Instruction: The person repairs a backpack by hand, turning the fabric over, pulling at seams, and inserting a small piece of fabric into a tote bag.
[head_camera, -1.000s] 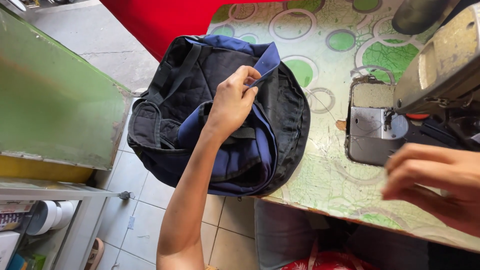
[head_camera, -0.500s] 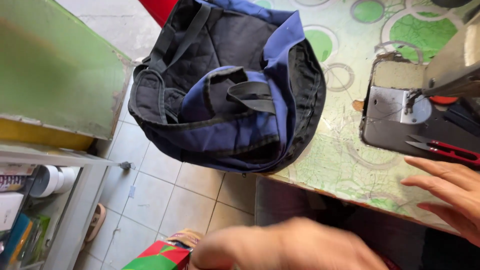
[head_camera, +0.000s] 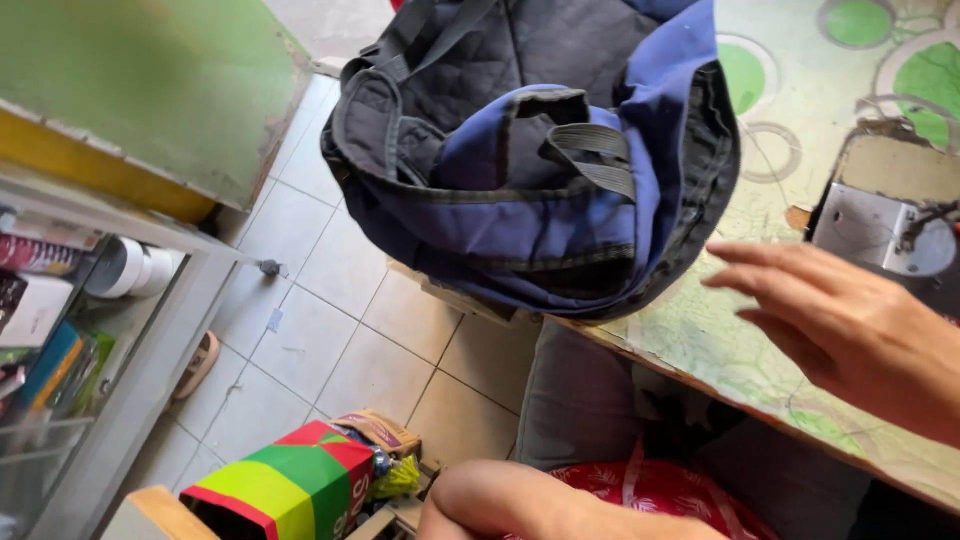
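Far left, a glass cabinet (head_camera: 90, 330) with a white jar (head_camera: 125, 268) inside, green board (head_camera: 150, 90) above it. On the tiled floor (head_camera: 330, 330), a red, green and yellow box (head_camera: 285, 490). Bottom centre, part of the left arm, hand out of frame, so its grip cannot be told. Top centre, a dark blue backpack (head_camera: 530, 170) lies on the table (head_camera: 720, 340), hanging over its edge. Right hand (head_camera: 840, 330) hovers just beside the backpack, fingers spread and loose, holding nothing. Far right, the sewing machine plate (head_camera: 885, 235).
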